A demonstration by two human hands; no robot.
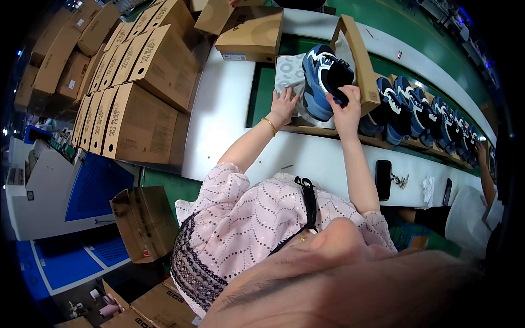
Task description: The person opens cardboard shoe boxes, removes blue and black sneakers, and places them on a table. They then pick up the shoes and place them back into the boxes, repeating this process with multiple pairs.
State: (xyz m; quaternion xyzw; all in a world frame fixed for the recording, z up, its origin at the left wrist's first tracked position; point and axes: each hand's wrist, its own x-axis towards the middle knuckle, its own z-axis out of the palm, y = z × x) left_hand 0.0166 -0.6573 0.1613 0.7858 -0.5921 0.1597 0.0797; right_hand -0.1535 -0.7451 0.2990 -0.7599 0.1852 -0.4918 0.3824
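A blue sneaker with a black collar and white trim is tilted over an open shoebox on the green conveyor strip. My right hand pinches the sneaker at its heel collar, thumb and fingers closed on it. Beside the sneaker, my left hand rests with fingers spread on white patterned tissue paper. The box's brown lid stands upright along the right side. What lies in the box beneath the sneaker and paper is hidden.
Stacked brown shoeboxes fill the left end of the white table. A closed shoebox lies ahead. Blue sneakers line up at right. Nearer lie a phone and keys. A co-worker is at far right.
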